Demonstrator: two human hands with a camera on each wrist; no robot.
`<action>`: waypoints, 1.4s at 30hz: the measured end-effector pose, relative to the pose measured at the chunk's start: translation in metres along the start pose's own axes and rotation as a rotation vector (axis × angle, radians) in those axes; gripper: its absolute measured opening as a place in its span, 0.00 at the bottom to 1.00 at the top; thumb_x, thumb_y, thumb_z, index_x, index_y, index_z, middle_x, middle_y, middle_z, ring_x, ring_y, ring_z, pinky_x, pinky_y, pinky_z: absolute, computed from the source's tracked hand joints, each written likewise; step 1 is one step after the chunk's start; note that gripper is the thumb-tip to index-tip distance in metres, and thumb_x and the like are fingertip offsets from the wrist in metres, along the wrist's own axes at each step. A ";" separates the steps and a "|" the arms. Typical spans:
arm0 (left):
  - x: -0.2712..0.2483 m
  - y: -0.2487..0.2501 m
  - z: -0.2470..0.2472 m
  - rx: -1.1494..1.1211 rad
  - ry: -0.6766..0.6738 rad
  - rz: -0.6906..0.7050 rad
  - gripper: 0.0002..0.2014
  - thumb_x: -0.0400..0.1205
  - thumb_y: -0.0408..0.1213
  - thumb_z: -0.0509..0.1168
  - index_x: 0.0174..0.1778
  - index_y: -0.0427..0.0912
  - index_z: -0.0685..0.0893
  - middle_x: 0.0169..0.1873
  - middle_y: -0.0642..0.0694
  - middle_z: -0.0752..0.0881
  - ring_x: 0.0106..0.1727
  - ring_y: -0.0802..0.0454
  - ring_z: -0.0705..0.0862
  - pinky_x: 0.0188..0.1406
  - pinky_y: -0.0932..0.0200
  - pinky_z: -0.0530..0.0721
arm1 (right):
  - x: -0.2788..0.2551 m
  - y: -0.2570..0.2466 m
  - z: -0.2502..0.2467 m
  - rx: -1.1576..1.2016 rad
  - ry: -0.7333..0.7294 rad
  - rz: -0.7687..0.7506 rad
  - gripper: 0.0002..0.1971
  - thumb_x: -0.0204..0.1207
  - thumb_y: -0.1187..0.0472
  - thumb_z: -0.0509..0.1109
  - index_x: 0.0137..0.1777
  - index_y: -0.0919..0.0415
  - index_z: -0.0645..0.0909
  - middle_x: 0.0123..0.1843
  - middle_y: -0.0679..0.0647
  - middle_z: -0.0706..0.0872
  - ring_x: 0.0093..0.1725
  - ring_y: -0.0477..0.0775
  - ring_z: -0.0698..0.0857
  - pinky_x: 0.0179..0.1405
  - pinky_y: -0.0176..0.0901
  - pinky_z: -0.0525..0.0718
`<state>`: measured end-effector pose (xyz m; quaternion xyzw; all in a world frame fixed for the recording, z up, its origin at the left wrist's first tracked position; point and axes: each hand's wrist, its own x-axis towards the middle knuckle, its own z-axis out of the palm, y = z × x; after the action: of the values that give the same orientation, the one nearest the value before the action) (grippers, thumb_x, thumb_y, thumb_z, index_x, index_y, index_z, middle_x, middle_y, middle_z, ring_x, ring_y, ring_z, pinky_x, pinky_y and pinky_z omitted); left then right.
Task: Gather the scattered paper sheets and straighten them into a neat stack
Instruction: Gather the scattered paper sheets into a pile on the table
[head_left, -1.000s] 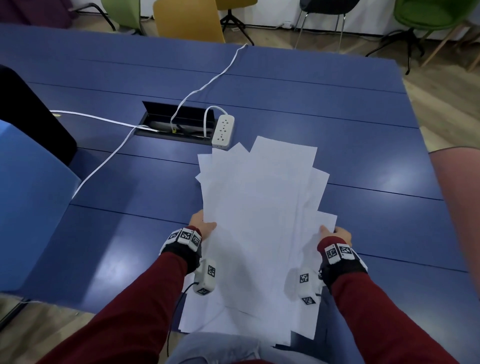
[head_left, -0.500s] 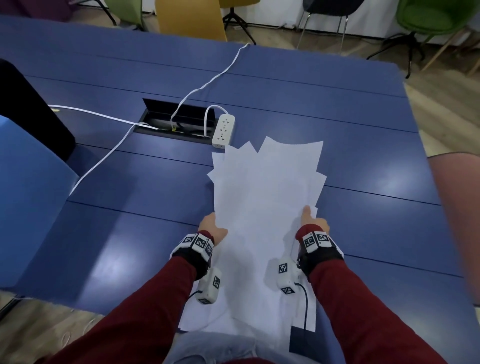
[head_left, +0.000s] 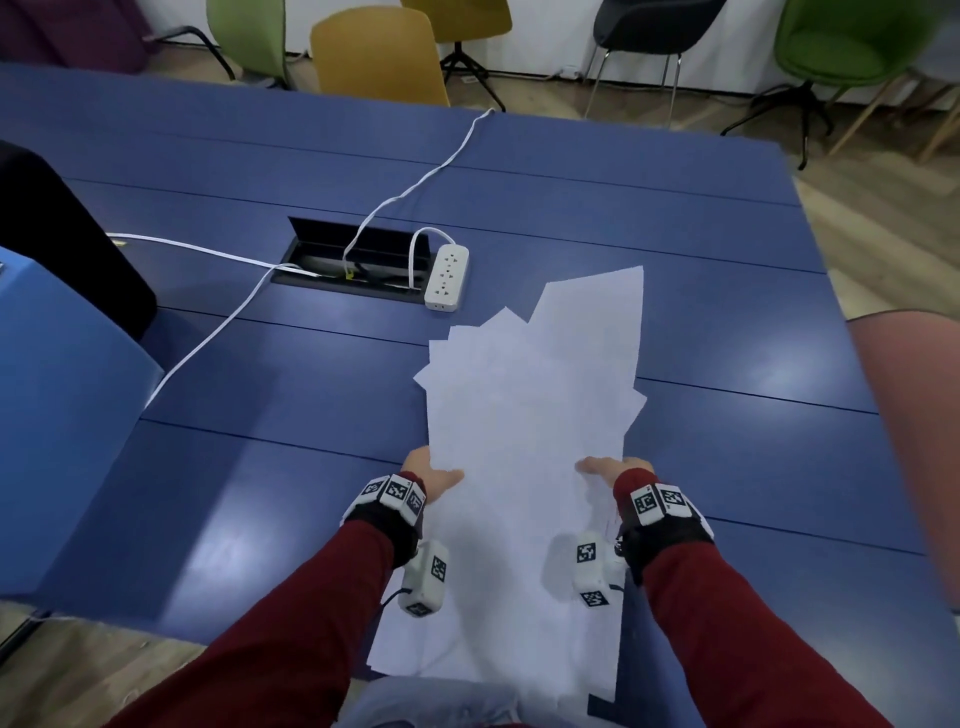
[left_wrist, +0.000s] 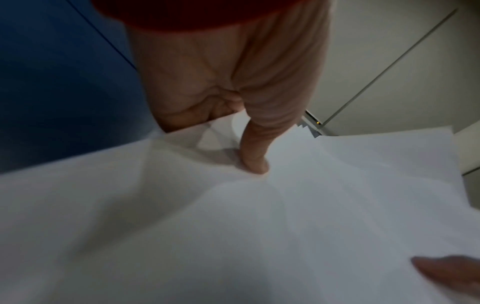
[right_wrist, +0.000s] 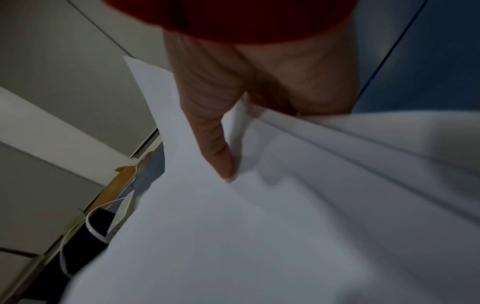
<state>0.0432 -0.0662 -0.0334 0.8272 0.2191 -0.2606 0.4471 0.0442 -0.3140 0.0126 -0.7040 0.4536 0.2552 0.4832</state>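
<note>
A loose bundle of white paper sheets (head_left: 530, 426) is held up between my two hands over the near edge of the blue table (head_left: 701, 270). Its far corners fan out unevenly, and its near end hangs past the table edge toward my lap. My left hand (head_left: 434, 475) grips the left edge, thumb on top of the paper sheets (left_wrist: 259, 226) and fingers hidden underneath. My right hand (head_left: 605, 467) grips the right edge the same way, its thumb pressing on the paper sheets (right_wrist: 233, 236) in the right wrist view.
A white power strip (head_left: 447, 278) lies just beyond the sheets beside an open cable hatch (head_left: 353, 260). White cables (head_left: 218, 332) run left and away across the table. A blue box (head_left: 57, 410) stands at the left. Chairs (head_left: 379, 57) ring the far side.
My hands have drawn closer together, and the fanned sheets have narrowed into a tighter bundle. The bundle has shifted slightly to the right.
</note>
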 end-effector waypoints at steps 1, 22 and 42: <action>0.000 -0.003 0.000 0.025 0.024 -0.017 0.28 0.79 0.40 0.67 0.73 0.30 0.70 0.72 0.36 0.76 0.71 0.43 0.77 0.70 0.55 0.72 | 0.000 0.001 -0.002 -0.007 0.000 -0.015 0.38 0.70 0.61 0.77 0.77 0.71 0.64 0.73 0.66 0.76 0.70 0.68 0.78 0.61 0.53 0.76; -0.006 -0.009 0.012 0.193 0.148 0.184 0.24 0.73 0.29 0.71 0.63 0.31 0.71 0.67 0.38 0.65 0.50 0.49 0.76 0.56 0.65 0.73 | 0.010 -0.003 0.035 0.056 -0.019 -0.182 0.32 0.67 0.70 0.77 0.72 0.70 0.72 0.67 0.64 0.83 0.63 0.64 0.84 0.56 0.45 0.80; -0.003 0.005 -0.013 -0.393 0.093 0.008 0.23 0.72 0.38 0.75 0.62 0.35 0.80 0.59 0.39 0.87 0.53 0.46 0.85 0.57 0.52 0.83 | 0.001 0.014 0.012 0.276 -0.283 -0.248 0.26 0.71 0.73 0.72 0.70 0.65 0.73 0.58 0.61 0.84 0.53 0.61 0.84 0.47 0.49 0.84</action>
<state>0.0469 -0.0581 -0.0223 0.7359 0.2828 -0.1724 0.5906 0.0337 -0.3050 0.0007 -0.6387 0.3218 0.2254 0.6616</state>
